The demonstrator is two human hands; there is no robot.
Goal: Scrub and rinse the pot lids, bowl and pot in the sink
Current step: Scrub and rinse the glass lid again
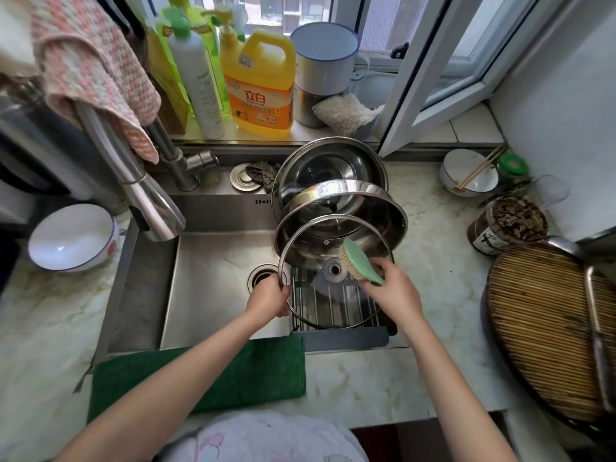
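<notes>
left grip [268, 300] holding glass lid [334, 269] rim, centre frame, over sink rack [343, 340] | right grip [391, 295] clutching green brush [361, 263], bristles touching lid | upper centre: yellow detergent jug [260, 85] reading 立白

Person stands at the sink [213, 288], left hand [268, 300] gripping the rim of a glass lid [334, 269] tilted over the wire rack [333, 313]. Right hand [393, 295] holds a green brush [361, 265], bristles on the glass. Two steel pieces [340, 201] lean behind (lids, I think). A white bowl [71, 236] sits on the left counter.
</notes>
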